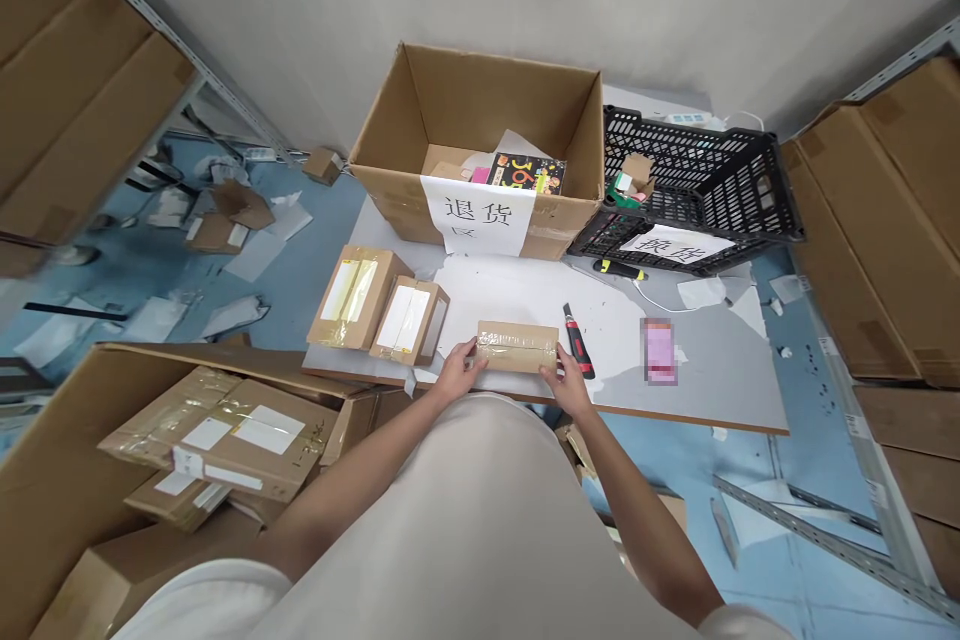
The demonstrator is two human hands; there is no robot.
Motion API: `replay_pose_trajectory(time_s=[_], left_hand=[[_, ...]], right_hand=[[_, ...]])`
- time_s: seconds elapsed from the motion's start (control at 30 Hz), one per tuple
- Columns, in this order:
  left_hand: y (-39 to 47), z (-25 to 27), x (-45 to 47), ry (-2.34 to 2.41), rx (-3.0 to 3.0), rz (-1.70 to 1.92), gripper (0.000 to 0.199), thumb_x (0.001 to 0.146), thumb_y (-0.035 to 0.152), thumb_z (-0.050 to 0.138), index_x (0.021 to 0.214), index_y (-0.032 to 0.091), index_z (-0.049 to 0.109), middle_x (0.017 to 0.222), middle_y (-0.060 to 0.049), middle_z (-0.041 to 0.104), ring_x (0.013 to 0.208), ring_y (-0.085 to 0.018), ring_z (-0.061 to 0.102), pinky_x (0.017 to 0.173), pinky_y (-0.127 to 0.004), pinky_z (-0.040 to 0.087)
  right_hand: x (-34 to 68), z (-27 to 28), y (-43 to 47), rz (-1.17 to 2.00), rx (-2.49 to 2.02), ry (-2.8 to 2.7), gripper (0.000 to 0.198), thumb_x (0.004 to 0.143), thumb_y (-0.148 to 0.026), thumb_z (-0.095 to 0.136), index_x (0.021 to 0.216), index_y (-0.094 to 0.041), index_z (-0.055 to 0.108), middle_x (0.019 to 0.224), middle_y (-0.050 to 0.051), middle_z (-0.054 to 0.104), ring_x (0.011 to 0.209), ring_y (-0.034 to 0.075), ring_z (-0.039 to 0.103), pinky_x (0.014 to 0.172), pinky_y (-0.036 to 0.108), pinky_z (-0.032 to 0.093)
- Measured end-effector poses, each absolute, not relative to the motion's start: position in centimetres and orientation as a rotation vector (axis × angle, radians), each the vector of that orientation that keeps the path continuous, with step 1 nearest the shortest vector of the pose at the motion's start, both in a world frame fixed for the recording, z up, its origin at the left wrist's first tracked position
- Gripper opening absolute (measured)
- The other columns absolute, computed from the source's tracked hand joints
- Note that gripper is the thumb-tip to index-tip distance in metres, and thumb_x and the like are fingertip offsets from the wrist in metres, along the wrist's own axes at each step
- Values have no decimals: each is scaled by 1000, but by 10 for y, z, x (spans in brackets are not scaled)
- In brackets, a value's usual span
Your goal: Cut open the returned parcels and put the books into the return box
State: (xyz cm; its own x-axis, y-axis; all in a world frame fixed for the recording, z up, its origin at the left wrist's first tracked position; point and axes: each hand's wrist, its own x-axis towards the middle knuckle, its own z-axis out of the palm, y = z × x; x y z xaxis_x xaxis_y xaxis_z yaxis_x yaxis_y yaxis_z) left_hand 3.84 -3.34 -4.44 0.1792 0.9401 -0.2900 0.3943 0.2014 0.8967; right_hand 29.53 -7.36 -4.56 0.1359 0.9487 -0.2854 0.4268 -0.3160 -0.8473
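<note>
Holding a small taped cardboard box (517, 347) by its ends, between left hand (458, 373) and right hand (568, 384), at the near edge of a grey desk (720, 375). Just beside a red-and-black cutter (578, 340) on the right; near two labelled parcels (354, 296) on the left. Facing a large open carton (405, 206) with a white paper sign (484, 218), and, farther right, a black plastic crate (754, 216).

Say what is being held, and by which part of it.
A small taped box, held by its two short ends: the left hand at its left end, the right hand at its right.
</note>
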Motion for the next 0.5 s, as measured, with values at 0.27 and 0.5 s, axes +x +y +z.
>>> replay_pose_trajectory(time_s=[0.27,0.5], left_hand=[[-41,-60,30,1397,1371,520,67,69,29,66,132,14,46,128,-16,52,114,-27,53,88,-41,49],[-34,-50,35,1376,1323,638,43,81,34,54,120,16,57,115,-11,62,103,-22,59,88,-38,50]], right_hand=[[296,-58,-82,1185,-1829,-1323,76,67,-30,65,138,-24,37,129,10,52,112,25,54,92,45,45],[298,-51,-79,1217,-1778,-1220,57,76,-29,56,131,-19,45,121,12,61,109,24,58,91,45,46]])
